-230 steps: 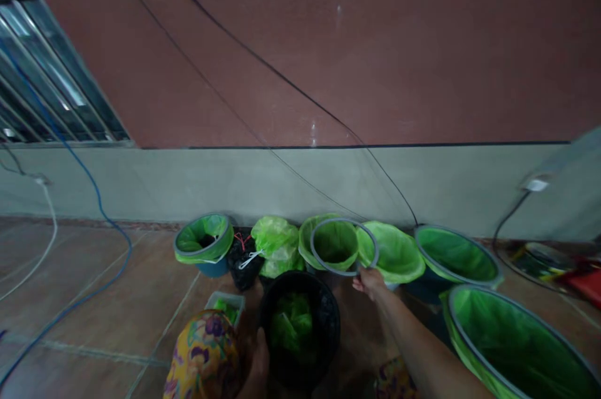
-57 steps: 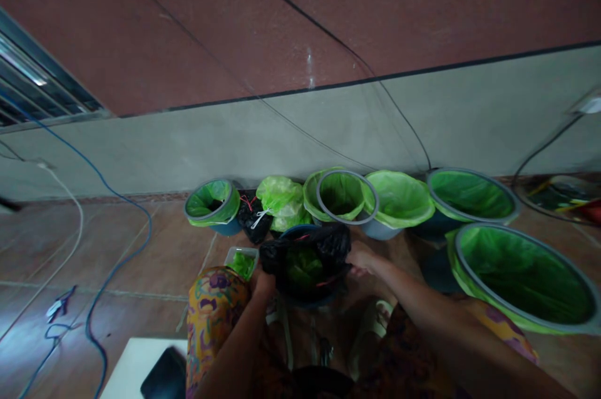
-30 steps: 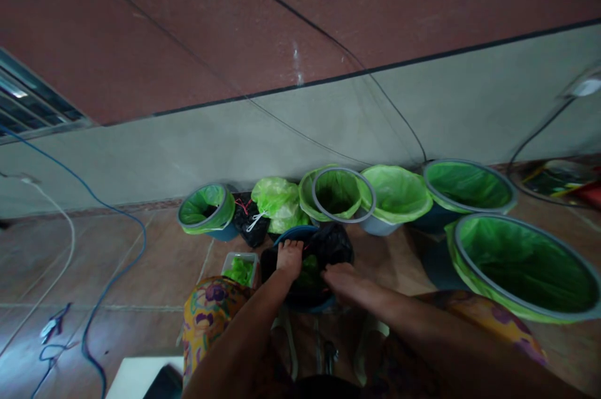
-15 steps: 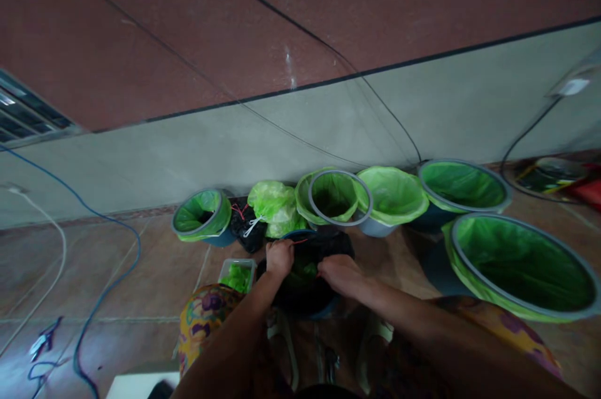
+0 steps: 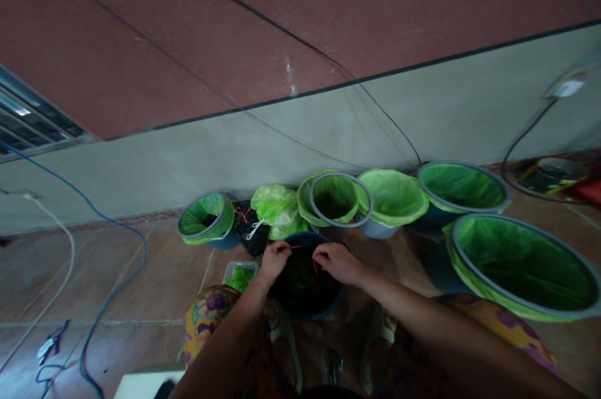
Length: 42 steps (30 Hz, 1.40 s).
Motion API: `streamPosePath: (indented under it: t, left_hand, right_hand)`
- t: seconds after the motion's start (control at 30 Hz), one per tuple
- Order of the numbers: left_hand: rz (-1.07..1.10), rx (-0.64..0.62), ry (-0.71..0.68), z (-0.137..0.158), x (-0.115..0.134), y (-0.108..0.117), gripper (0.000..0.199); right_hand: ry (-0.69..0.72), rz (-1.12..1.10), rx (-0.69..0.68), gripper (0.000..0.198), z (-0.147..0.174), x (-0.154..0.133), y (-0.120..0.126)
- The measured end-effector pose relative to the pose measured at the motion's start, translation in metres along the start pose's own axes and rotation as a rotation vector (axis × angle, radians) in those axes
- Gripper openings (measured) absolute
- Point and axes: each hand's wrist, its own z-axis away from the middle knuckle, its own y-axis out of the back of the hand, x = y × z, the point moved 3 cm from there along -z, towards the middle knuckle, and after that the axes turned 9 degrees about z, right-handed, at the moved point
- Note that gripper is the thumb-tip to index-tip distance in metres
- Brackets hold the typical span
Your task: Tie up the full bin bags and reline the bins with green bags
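A dark blue bin [image 5: 334, 310] with a black bag [image 5: 305, 295] inside stands on the floor between my feet. Over its left rim, my left hand [image 5: 276, 261] is closed in a pinch on a red drawstring [image 5: 297, 247]. My right hand [image 5: 339, 262] pinches another red string end above the right side, and a short piece hangs below its fingers. Dim light hides most of the bag's inside. Left of the bin sits a clear tub [image 5: 241, 275] with green plastic bags in it.
Green-lined bins stand along the wall, including a small one [image 5: 206, 218], a pale one [image 5: 393, 198] and a big one [image 5: 521, 264] at right. A tied black bag [image 5: 250, 233] and knotted green bags [image 5: 277, 208] lie between them. A blue cable [image 5: 117, 289] crosses the floor at left.
The black bag's gathered edge has dropped from between my hands into the bin, baring the blue rim. My hands are slightly further apart, with red string ends now showing at the fingers.
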Motion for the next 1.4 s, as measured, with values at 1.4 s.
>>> streamPosePath:
  t: [1.4]
  left_hand:
    - [-0.106,-0.045,-0.331,0.03,0.019,-0.039,0.016]
  right_hand:
    - [0.008,0.498,-0.038,0.029,-0.022,-0.001,-0.016]
